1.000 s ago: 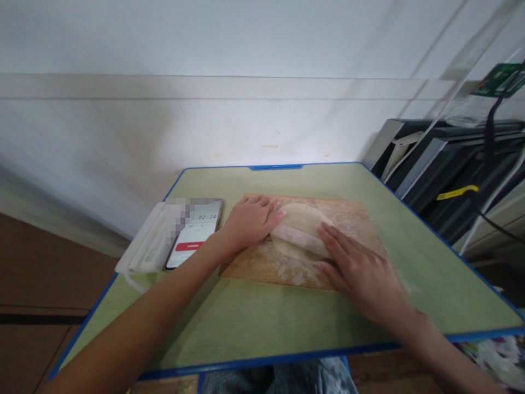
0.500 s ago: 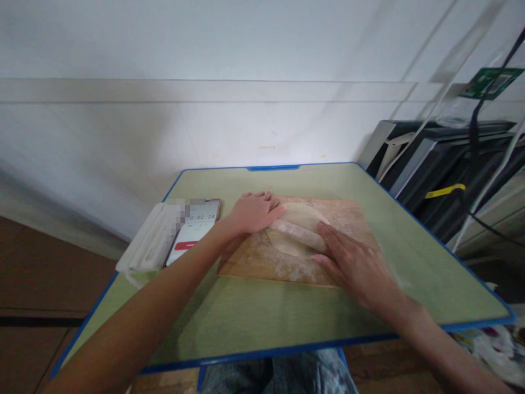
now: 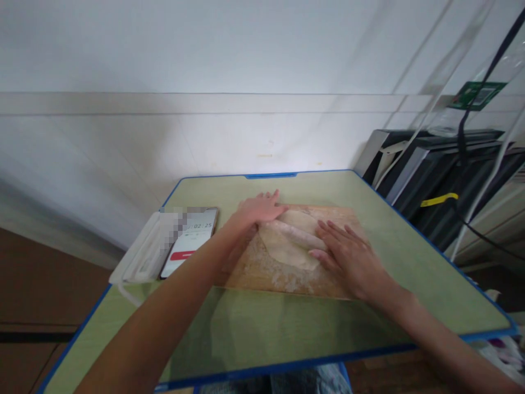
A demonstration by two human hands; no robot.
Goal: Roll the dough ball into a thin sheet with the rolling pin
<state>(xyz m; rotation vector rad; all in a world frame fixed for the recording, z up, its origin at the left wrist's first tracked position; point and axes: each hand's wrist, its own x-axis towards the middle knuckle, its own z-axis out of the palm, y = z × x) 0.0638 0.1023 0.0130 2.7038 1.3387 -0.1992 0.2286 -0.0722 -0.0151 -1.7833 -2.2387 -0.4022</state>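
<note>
A pale rolling pin (image 3: pixel 301 235) lies slantwise across a flat, rounded sheet of dough (image 3: pixel 289 256). Under the dough is a floured wooden board (image 3: pixel 248 276). My left hand (image 3: pixel 262 210) rests palm down on the pin's far left end, its fingers stretched out past it. On the pin's right end lies my right hand (image 3: pixel 350 251), fingers extended and slightly spread. Neither hand wraps round the pin; both palms hide its ends.
The board sits on a green table (image 3: pixel 254 328) with a blue edge. To the left, a phone (image 3: pixel 194 241) showing a running timer leans against a white plastic box (image 3: pixel 139 249). Dark panels (image 3: pixel 443 180) and cables stand at the right, beside the white wall (image 3: pixel 229 142).
Both hands have pushed the rolling pin away from me across the dough, baring more of the near side. My left fingers have straightened. The view has shifted slightly.
</note>
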